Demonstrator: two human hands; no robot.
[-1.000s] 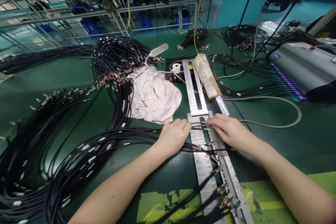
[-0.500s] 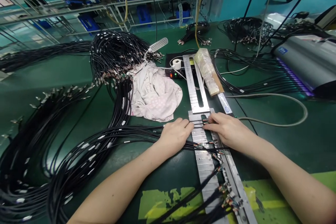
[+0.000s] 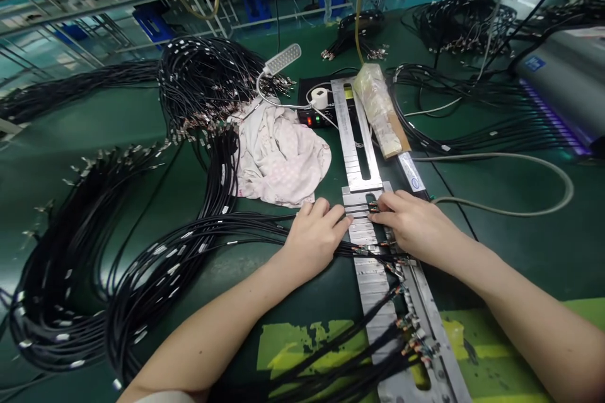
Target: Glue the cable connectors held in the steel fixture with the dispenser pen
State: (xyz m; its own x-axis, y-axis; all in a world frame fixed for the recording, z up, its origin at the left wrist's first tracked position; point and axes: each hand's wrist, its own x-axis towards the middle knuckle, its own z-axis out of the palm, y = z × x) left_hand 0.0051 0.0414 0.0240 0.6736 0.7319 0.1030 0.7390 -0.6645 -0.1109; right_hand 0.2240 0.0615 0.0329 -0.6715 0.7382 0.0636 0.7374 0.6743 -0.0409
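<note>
My left hand (image 3: 317, 232) is closed around thin black cables (image 3: 255, 219) just left of a slotted metal fixture (image 3: 373, 286). Two of these cables cross the fixture's upper end side by side. At their connector ends, the fingers of my right hand (image 3: 412, 221) pinch a cable end (image 3: 373, 206), which they partly hide. Below my hands, several more cable ends with exposed coloured wires (image 3: 416, 340) lie across the fixture. A second slotted metal plate (image 3: 352, 145) adjoins the fixture at the far end.
A crumpled pale cloth (image 3: 283, 164) lies beyond my left hand. Large black cable bundles (image 3: 203, 88) cover the left side. A wrapped tool (image 3: 378, 110), a small lamp (image 3: 283, 60) and a control box (image 3: 314, 118) stand behind. A grey machine with purple light (image 3: 567, 88) is at right.
The view has shifted slightly, so the bench items appear higher in the picture. Both hands stay at the fixture's upper end, with little change in their hold.
</note>
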